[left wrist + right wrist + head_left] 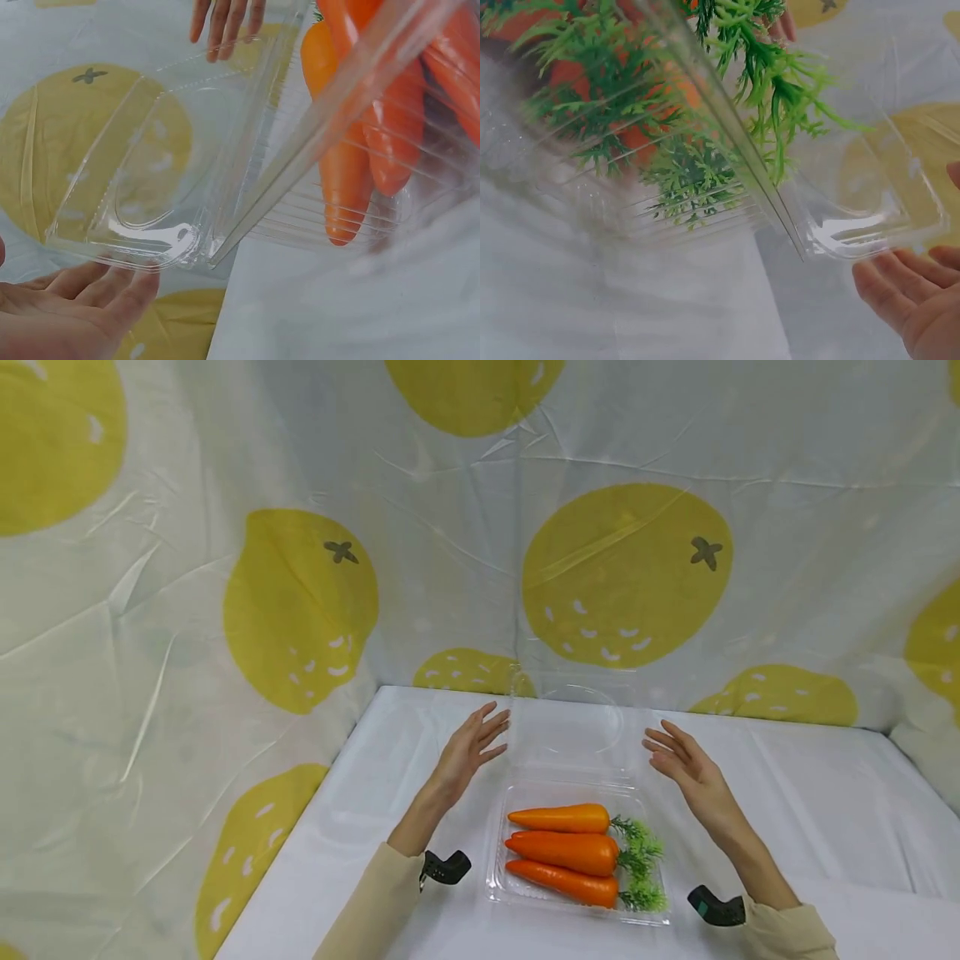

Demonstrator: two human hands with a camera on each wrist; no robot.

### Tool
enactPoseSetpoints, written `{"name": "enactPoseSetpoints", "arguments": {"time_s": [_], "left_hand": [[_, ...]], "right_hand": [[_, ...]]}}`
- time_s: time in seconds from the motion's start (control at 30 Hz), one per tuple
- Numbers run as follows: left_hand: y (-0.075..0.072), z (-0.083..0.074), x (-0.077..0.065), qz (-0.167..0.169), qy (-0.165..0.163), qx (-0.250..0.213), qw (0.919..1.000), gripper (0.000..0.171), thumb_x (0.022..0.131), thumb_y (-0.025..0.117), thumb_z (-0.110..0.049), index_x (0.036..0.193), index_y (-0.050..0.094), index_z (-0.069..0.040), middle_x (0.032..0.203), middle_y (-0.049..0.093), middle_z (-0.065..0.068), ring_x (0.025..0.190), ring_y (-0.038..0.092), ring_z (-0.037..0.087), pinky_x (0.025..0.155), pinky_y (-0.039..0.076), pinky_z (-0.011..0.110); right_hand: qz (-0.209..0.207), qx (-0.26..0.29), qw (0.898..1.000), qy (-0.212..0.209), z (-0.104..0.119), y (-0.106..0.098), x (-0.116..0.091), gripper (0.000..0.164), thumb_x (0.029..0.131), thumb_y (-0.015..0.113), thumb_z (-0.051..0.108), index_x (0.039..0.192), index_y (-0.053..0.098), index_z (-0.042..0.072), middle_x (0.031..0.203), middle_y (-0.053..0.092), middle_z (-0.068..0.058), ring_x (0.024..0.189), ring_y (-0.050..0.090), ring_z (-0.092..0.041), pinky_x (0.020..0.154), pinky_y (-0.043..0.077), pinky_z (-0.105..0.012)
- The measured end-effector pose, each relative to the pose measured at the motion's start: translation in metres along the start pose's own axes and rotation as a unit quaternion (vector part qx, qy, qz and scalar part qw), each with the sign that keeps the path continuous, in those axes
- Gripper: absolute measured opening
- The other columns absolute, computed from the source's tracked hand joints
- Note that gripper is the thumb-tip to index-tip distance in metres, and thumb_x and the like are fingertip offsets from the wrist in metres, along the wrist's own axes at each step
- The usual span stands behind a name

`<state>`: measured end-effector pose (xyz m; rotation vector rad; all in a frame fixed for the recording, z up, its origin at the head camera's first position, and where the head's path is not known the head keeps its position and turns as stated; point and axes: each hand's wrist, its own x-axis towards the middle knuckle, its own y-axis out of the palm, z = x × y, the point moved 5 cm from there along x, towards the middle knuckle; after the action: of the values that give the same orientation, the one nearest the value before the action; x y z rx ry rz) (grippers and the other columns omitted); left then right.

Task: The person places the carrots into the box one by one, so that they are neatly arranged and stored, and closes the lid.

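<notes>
A clear plastic clamshell container (498,893) stands on the table with its lid (573,727) raised at the back. Several orange carrots (562,853) with green leafy tops (641,860) lie in its base, tips to the left. My left hand (468,752) is by the lid's left edge, fingers extended; in the left wrist view its fingertips (142,289) are at the lid's corner. On the other side, my right hand (690,777) has loosely extended fingers near the lid's right edge. Whether either hand touches the lid, I cannot tell. Neither hand grips anything.
A white cloth covers the table (825,827). Behind and to the left hangs a pale curtain (442,527) with large yellow lemons printed on it. Black wrist devices (447,867) sit at both cuffs, close to the container's sides.
</notes>
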<state>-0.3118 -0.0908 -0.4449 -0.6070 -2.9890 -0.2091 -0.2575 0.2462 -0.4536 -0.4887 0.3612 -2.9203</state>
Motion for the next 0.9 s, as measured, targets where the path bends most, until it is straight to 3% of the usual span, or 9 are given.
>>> {"name": "enactPoseSetpoints", "arguments": {"time_s": [0.1, 0.4, 0.6, 0.9], "left_hand": [[0.002, -0.007, -0.005, 0.001, 0.010, 0.015, 0.9998, 0.056, 0.116, 0.022, -0.035, 0.165, 0.021, -0.008, 0.169, 0.030, 0.019, 0.157, 0.029, 0.037, 0.124, 0.031, 0.061], [0.012, -0.025, -0.012, 0.018, 0.028, 0.067, 0.9972, 0.055, 0.115, 0.024, -0.032, 0.165, 0.024, -0.009, 0.168, 0.034, 0.014, 0.157, 0.032, 0.035, 0.126, 0.028, 0.060], [0.020, -0.037, -0.015, 0.031, 0.037, 0.077, 0.9959, 0.054, 0.115, 0.025, -0.032, 0.164, 0.026, -0.009, 0.169, 0.033, 0.014, 0.158, 0.030, 0.034, 0.127, 0.025, 0.059], [0.025, -0.042, -0.010, 0.024, 0.039, 0.072, 0.9964, 0.054, 0.114, 0.028, -0.034, 0.163, 0.029, -0.011, 0.168, 0.034, 0.014, 0.157, 0.031, 0.033, 0.128, 0.024, 0.058]], "right_hand": [[0.000, 0.009, 1.000, -0.017, 0.006, 0.000, -0.001, 0.061, 0.110, 0.049, 0.009, 0.164, 0.022, 0.003, 0.151, 0.051, 0.012, 0.128, 0.054, 0.013, 0.099, 0.047, -0.005], [-0.013, 0.022, 0.998, -0.062, 0.026, -0.007, -0.007, 0.056, 0.108, 0.048, 0.002, 0.161, 0.028, 0.001, 0.149, 0.054, 0.011, 0.130, 0.055, 0.008, 0.100, 0.047, -0.006], [-0.016, 0.022, 0.996, -0.085, 0.038, -0.011, -0.011, 0.055, 0.107, 0.047, -0.004, 0.160, 0.033, 0.002, 0.145, 0.056, 0.016, 0.128, 0.056, 0.009, 0.100, 0.047, -0.006], [-0.023, -0.006, 0.997, -0.070, 0.041, -0.016, -0.010, 0.057, 0.108, 0.049, 0.002, 0.161, 0.028, -0.001, 0.151, 0.054, 0.008, 0.135, 0.052, 0.005, 0.103, 0.042, -0.004]]}}
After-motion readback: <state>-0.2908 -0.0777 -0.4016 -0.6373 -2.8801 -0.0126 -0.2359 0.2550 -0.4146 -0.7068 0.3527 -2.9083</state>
